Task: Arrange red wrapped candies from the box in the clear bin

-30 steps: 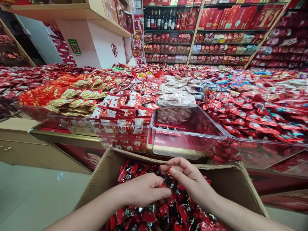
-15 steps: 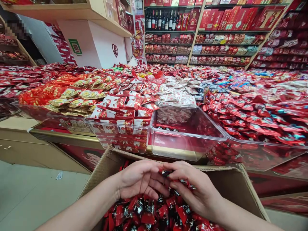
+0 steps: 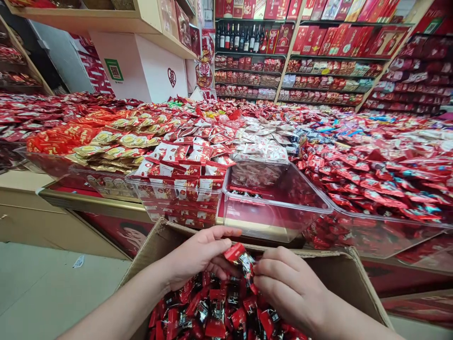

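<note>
A wrapped candy [image 3: 246, 262] with red ends and a dark, lettered middle is between my two hands, above an open cardboard box. My left hand [image 3: 198, 255] has its thumb tip at the candy's red end and its lower fingers curled beneath, while the index finger points forward. On the other side, my right hand [image 3: 290, 278] is closed, with fingertips gripping the candy's far side; whether it holds more is hidden. Below both hands, many similar red-and-black candies [image 3: 216, 307] fill the cardboard box [image 3: 332, 269].
Just beyond the box stands a clear plastic bin [image 3: 272, 217] with a few dark candies at its back. Bins of red-and-white packets [image 3: 177, 184] and red candies [image 3: 375, 184] flank it. Behind are shelves with bottles [image 3: 240, 38]. A scrap [image 3: 78, 261] lies on the floor.
My hands have shifted from cupped together to holding a candy up between them. The left index finger has straightened and the right fingers have closed. The view tilts slightly upward.
</note>
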`<state>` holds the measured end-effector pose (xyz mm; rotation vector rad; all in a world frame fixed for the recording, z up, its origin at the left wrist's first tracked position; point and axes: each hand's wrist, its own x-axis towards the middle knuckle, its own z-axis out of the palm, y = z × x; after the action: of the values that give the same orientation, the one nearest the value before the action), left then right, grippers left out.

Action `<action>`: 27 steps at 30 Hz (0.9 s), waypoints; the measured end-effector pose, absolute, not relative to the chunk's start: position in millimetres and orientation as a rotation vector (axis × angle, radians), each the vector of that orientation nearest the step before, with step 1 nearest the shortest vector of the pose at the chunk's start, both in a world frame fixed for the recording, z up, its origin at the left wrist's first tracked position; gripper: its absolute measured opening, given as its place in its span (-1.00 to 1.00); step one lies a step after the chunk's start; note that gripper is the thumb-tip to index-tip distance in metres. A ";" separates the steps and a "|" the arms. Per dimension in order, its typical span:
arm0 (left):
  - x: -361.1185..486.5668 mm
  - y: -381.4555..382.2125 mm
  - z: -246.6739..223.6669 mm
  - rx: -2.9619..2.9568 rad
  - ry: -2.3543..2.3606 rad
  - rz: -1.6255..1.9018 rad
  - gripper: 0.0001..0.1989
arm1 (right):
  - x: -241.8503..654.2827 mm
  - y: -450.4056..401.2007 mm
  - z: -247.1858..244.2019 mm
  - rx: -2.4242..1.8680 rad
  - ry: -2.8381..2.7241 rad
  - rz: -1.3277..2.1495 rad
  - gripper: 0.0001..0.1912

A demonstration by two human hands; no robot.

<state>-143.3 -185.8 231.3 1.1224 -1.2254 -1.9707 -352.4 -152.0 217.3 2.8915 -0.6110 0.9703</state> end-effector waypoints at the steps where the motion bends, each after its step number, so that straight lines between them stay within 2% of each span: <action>1: -141.8 -186.7 232.7 1.120 -1.242 -1.971 -0.65 | -356.6 -147.9 228.1 2.865 -0.584 1.008 -0.76; 3: -138.4 -189.3 233.7 1.117 -1.285 -1.974 -0.67 | -365.2 -143.2 255.2 2.733 -0.666 1.160 -0.76; 6: -134.5 -193.8 231.1 1.141 -1.394 -1.969 -0.68 | -372.4 -159.5 299.3 2.352 -1.032 1.256 -0.91; 8: -133.5 -196.3 228.3 1.153 -1.495 -1.936 -0.70 | -371.2 -190.3 320.3 2.275 -1.229 1.014 -0.99; 10: -133.1 -198.0 225.9 1.158 -1.582 -1.900 -0.71 | -366.3 -230.4 328.7 2.392 -1.369 0.585 -0.95; 13: -132.2 -199.4 223.0 1.134 -1.652 -1.871 -0.70 | -357.8 -285.9 319.5 2.477 -1.421 -0.098 -0.87; 16: -130.2 -199.7 220.6 1.073 -1.698 -1.862 -0.71 | -352.5 -317.1 298.1 2.476 -1.381 -0.479 -0.76; 21: -127.1 -200.0 217.7 1.040 -1.782 -1.822 -0.73 | -351.9 -326.9 269.6 2.543 -1.356 -0.617 -0.75; 27: -126.5 -200.4 219.2 1.079 -1.893 -1.772 -0.73 | -351.4 -329.1 262.3 2.650 -1.502 -0.849 -0.75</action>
<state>-126.5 -200.4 219.2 1.0786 -1.8935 -1.7723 -351.4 -329.1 262.3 2.6496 -1.5017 -0.8486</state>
